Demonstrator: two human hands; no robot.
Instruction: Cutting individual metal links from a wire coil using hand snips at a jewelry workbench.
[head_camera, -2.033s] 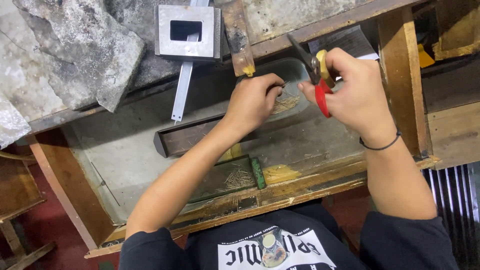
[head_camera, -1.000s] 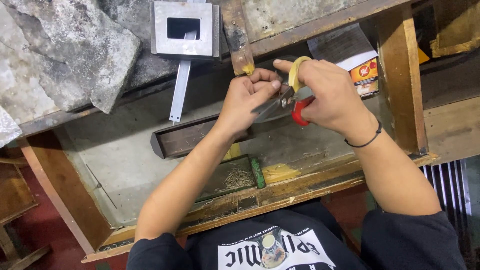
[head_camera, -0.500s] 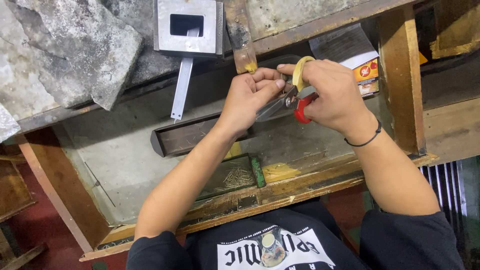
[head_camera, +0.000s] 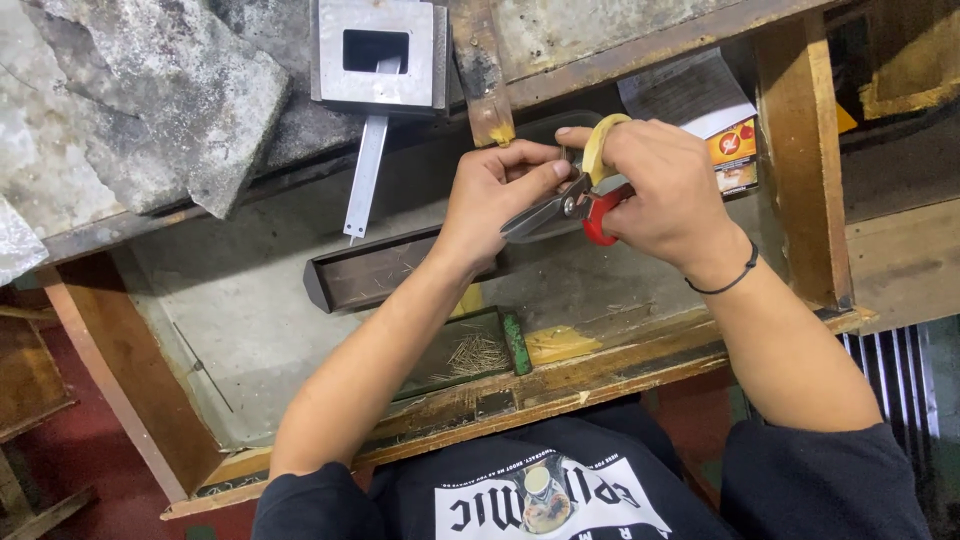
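Note:
My right hand (head_camera: 660, 195) grips a pair of snips (head_camera: 575, 205) with red and yellow handles; the steel blades point left. My left hand (head_camera: 497, 195) sits at the blade tips with its fingers pinched together, holding something too small to make out. Both hands hover above a grey-lined wooden drawer (head_camera: 230, 300). Below the left wrist lies a dark metal trough (head_camera: 370, 272). Nearer to me is a shallow tray (head_camera: 470, 355) holding several thin cut wire pieces.
A square steel block with a rectangular hole (head_camera: 378, 55) and a flat metal strip (head_camera: 365, 180) sit at the drawer's back edge. Rough grey stone slabs (head_camera: 150, 90) lie at upper left. A small printed packet (head_camera: 735, 150) rests at right beside a wooden post (head_camera: 790, 150).
My right hand has swung the snips from pointing up and away to lying level, blades toward my left hand. My left hand lifted and closed in on the blade tips.

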